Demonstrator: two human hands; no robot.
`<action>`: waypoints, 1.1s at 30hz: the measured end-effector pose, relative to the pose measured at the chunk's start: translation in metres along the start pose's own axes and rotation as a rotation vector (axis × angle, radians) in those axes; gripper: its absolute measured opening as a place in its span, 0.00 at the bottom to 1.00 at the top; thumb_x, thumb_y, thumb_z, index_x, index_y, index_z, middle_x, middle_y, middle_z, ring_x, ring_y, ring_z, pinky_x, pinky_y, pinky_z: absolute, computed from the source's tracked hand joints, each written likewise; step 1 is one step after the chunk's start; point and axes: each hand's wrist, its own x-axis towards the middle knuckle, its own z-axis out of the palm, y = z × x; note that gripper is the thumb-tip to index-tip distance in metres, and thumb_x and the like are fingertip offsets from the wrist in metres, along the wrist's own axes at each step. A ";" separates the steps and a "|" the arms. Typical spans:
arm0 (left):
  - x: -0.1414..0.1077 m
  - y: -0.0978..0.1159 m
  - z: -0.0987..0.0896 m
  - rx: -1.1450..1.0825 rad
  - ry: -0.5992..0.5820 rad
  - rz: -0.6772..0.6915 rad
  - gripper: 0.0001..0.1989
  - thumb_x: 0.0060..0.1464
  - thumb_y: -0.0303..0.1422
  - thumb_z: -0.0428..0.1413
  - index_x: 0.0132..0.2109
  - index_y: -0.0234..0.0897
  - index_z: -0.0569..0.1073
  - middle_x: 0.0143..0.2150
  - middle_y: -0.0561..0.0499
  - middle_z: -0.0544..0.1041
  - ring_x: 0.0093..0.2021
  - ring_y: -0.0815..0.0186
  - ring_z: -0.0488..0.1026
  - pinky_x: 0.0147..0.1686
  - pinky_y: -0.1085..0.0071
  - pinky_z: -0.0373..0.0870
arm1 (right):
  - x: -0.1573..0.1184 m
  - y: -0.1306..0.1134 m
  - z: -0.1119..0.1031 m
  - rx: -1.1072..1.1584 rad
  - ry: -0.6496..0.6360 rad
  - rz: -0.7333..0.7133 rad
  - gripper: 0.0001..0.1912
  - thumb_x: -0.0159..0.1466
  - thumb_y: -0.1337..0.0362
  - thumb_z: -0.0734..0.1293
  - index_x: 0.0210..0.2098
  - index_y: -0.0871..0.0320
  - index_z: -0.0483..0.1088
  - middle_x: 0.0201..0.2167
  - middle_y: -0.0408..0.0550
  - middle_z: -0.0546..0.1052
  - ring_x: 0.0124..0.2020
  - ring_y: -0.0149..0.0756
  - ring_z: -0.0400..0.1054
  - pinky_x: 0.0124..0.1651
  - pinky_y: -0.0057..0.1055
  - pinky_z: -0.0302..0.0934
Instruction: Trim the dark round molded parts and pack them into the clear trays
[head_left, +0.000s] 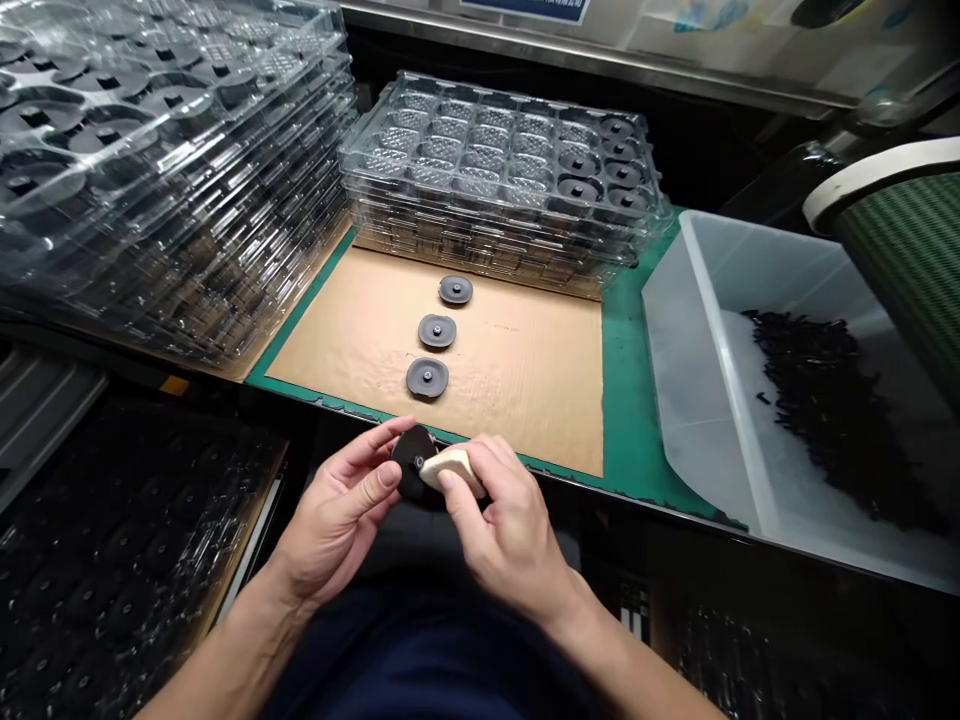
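Green matting (630, 400) edges a flat sheet of tan corrugated cardboard (525, 380), with stacked clear, glossy plastic trays (491, 160) at its far side. Near the cardboard's near edge, the left hand (337, 505) pinches a thin, rounded black disc (411, 455) by its left rim, face tilted up. From the right, the right hand (510, 520) grips a cream, blunt-edged pad (454, 468), its narrow tip touching beside the disc's small central hub. Three matte grey discs (427, 378) lie beyond in a row.

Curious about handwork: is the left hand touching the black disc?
Touching: the head view shows the left hand gripping the black disc by its edge, thumb in front.
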 end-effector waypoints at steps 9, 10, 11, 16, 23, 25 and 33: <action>-0.008 -0.012 -0.009 -0.027 -0.231 -0.388 0.20 0.61 0.47 0.65 0.37 0.30 0.83 0.30 0.44 0.78 0.29 0.63 0.76 0.29 0.66 0.81 | 0.009 0.008 -0.018 -0.074 -0.274 -0.454 0.12 0.76 0.69 0.60 0.52 0.57 0.74 0.43 0.50 0.77 0.42 0.41 0.66 0.47 0.42 0.63; -0.009 -0.014 -0.008 -0.056 -0.229 -0.420 0.21 0.60 0.48 0.65 0.38 0.30 0.83 0.30 0.43 0.78 0.28 0.62 0.76 0.27 0.65 0.81 | 0.009 0.008 -0.018 -0.087 -0.313 -0.496 0.12 0.76 0.68 0.60 0.52 0.56 0.74 0.44 0.50 0.78 0.43 0.41 0.66 0.48 0.42 0.63; -0.010 -0.016 -0.007 -0.088 -0.221 -0.433 0.21 0.60 0.48 0.65 0.40 0.30 0.84 0.31 0.42 0.79 0.29 0.61 0.77 0.27 0.65 0.81 | 0.010 0.008 -0.018 -0.100 -0.332 -0.524 0.12 0.76 0.67 0.61 0.53 0.56 0.73 0.45 0.50 0.78 0.44 0.41 0.67 0.49 0.43 0.63; -0.006 -0.013 0.000 -0.204 -0.049 -0.144 0.17 0.58 0.40 0.69 0.52 0.38 0.83 0.49 0.43 0.83 0.45 0.62 0.80 0.45 0.69 0.82 | 0.007 0.005 -0.009 -0.093 -0.052 -0.167 0.08 0.74 0.66 0.62 0.44 0.58 0.74 0.38 0.49 0.77 0.39 0.39 0.67 0.44 0.39 0.61; -0.005 -0.008 -0.006 0.024 0.065 0.085 0.25 0.51 0.38 0.74 0.56 0.43 0.83 0.53 0.46 0.82 0.49 0.63 0.78 0.47 0.75 0.77 | 0.000 0.000 -0.003 0.014 -0.104 0.056 0.10 0.73 0.64 0.62 0.34 0.57 0.69 0.32 0.46 0.72 0.34 0.36 0.64 0.38 0.35 0.57; -0.005 -0.010 -0.010 0.041 -0.008 -0.020 0.24 0.54 0.41 0.72 0.57 0.41 0.82 0.55 0.43 0.81 0.50 0.61 0.77 0.49 0.73 0.77 | 0.002 0.002 -0.006 -0.087 -0.093 -0.061 0.09 0.74 0.66 0.61 0.39 0.58 0.72 0.36 0.49 0.74 0.38 0.39 0.65 0.43 0.38 0.58; -0.007 -0.020 -0.013 -0.128 -0.220 -0.217 0.17 0.63 0.44 0.64 0.48 0.36 0.84 0.44 0.42 0.83 0.38 0.62 0.79 0.38 0.65 0.83 | 0.012 0.010 -0.016 -0.138 -0.247 -0.424 0.11 0.76 0.66 0.60 0.52 0.56 0.74 0.44 0.50 0.77 0.40 0.41 0.65 0.45 0.40 0.59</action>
